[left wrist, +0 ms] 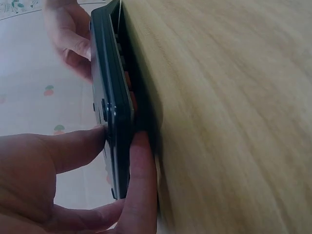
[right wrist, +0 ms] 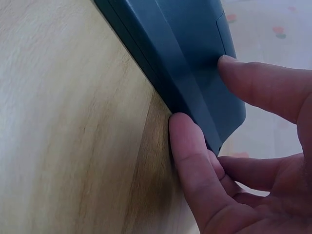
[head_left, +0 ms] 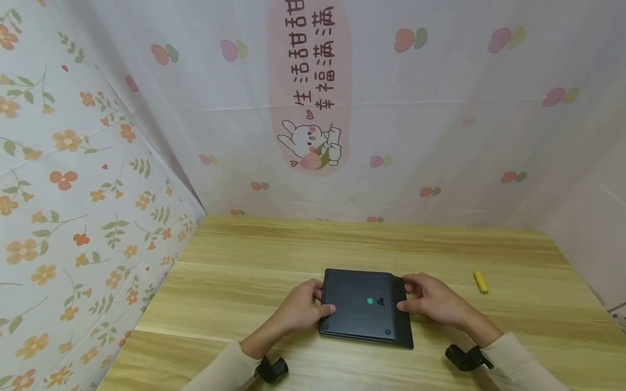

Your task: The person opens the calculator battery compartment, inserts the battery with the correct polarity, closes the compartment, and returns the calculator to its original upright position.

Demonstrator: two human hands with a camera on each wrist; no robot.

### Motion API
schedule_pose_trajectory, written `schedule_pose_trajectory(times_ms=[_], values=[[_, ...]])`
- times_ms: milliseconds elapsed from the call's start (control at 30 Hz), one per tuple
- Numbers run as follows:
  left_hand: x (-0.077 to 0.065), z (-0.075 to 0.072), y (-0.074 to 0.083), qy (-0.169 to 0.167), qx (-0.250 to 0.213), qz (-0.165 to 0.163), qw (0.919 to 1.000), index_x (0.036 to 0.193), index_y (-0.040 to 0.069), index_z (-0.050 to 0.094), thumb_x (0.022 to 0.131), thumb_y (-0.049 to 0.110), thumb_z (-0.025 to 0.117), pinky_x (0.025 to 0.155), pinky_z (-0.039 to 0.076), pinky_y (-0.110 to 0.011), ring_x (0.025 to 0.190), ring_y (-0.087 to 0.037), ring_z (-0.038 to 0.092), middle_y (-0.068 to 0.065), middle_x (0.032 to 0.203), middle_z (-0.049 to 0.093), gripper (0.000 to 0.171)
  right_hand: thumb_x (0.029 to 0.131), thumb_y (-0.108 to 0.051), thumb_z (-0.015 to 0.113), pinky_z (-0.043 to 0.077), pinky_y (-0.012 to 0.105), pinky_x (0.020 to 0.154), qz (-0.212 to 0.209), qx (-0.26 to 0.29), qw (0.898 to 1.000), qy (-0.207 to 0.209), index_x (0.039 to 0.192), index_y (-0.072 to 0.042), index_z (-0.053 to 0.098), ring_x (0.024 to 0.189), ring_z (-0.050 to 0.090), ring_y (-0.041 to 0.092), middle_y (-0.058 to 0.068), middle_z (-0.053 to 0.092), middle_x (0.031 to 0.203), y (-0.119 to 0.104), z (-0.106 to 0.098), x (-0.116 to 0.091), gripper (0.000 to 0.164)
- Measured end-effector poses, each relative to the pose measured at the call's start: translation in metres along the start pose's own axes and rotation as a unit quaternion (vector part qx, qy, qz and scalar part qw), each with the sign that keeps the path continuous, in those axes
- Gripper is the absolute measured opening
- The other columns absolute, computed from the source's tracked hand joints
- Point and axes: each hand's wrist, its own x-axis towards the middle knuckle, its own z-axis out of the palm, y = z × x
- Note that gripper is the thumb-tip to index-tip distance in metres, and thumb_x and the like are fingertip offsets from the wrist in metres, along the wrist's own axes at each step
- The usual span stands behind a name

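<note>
A black desk calculator (head_left: 359,304) is turned back side up just over the wooden table, with a green round sticker and a small latch on its back. Grey and orange keys on its underside (left wrist: 130,92) show in the left wrist view. My left hand (head_left: 302,305) pinches its left edge, thumb on the back and fingers beneath. At the opposite, thicker edge my right hand (head_left: 437,300) grips it the same way, thumb on top. In the right wrist view the calculator's dark casing (right wrist: 190,63) tilts away from the tabletop. Most of the key face is hidden.
A small yellow cylinder, which looks like a battery (head_left: 481,282), lies on the wooden table (head_left: 254,250) to the right of my right hand. Patterned cloth (head_left: 371,130) hangs behind the table, and flowered cloth (head_left: 73,217) hangs at the left.
</note>
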Motion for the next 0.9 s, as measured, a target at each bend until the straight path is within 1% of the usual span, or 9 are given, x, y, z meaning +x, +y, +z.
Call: schedule_pose_trajectory(times_ms=[100,200,267,367,567,733,900], values=[[0.0024,-0.0001,0.0001,0.002,0.036,0.010,0.9993,0.136,-0.011,0.064,0.095,0.015,0.087,0.070,0.051,-0.032,0.081,-0.017,0.062,-0.005,0.101,0.068,0.053,0.091,-0.022,0.089,0.046,0.032,0.075,0.001,-0.005,1.000,0.005,0.142,0.017,0.055,0.092,0.053,0.025,0.011,0.058,0.111,-0.0006,0.0006,0.0002,0.072],[0.0036,0.0001,0.0013,0.005,0.071,0.015,0.9974,0.133,-0.011,0.067,0.095,0.018,0.088,0.077,0.052,-0.037,0.088,-0.019,0.061,-0.007,0.104,0.067,0.053,0.091,-0.021,0.090,0.046,0.031,0.073,0.001,-0.005,1.000,0.009,0.143,0.018,0.054,0.091,0.053,0.025,0.012,0.058,0.111,-0.0007,0.0019,0.0003,0.075],[0.0034,0.0001,0.0032,0.008,0.091,0.014,0.9957,0.132,-0.011,0.067,0.094,0.021,0.088,0.080,0.052,-0.041,0.091,-0.021,0.059,-0.010,0.107,0.065,0.054,0.091,-0.021,0.090,0.046,0.030,0.071,-0.003,-0.006,1.000,0.010,0.144,0.019,0.053,0.090,0.053,0.025,0.012,0.058,0.110,-0.0002,0.0026,0.0006,0.076],[0.0019,0.0001,0.0052,0.007,0.109,0.006,0.9940,0.134,-0.012,0.066,0.095,0.024,0.088,0.081,0.052,-0.043,0.092,-0.023,0.057,-0.012,0.110,0.062,0.057,0.091,-0.020,0.090,0.045,0.030,0.069,-0.005,0.004,1.000,0.010,0.145,0.020,0.052,0.088,0.052,0.025,0.011,0.057,0.109,-0.0001,0.0040,0.0010,0.077],[-0.0010,0.0015,0.0066,0.006,0.117,-0.003,0.9931,0.136,-0.013,0.065,0.096,0.023,0.088,0.076,0.047,-0.037,0.089,-0.021,0.054,-0.011,0.109,0.057,0.059,0.090,-0.018,0.091,0.045,0.030,0.067,-0.002,0.007,1.000,0.013,0.146,0.019,0.053,0.088,0.052,0.025,0.012,0.056,0.109,-0.0027,0.0055,0.0007,0.077],[-0.0015,0.0030,0.0068,0.008,0.118,0.000,0.9930,0.136,-0.013,0.066,0.095,0.022,0.088,0.071,0.043,-0.032,0.085,-0.020,0.051,-0.009,0.104,0.055,0.058,0.090,-0.020,0.091,0.046,0.030,0.069,0.000,-0.004,1.000,0.016,0.147,0.019,0.052,0.090,0.053,0.025,0.011,0.057,0.110,-0.0031,0.0051,0.0004,0.079],[-0.0020,0.0031,0.0073,0.009,0.123,0.001,0.9923,0.139,-0.011,0.066,0.095,0.023,0.089,0.070,0.043,-0.031,0.084,-0.019,0.051,-0.008,0.103,0.055,0.060,0.091,-0.020,0.092,0.046,0.030,0.069,0.001,-0.005,1.000,0.015,0.147,0.020,0.051,0.090,0.053,0.025,0.011,0.058,0.111,-0.0017,0.0049,0.0003,0.080]])
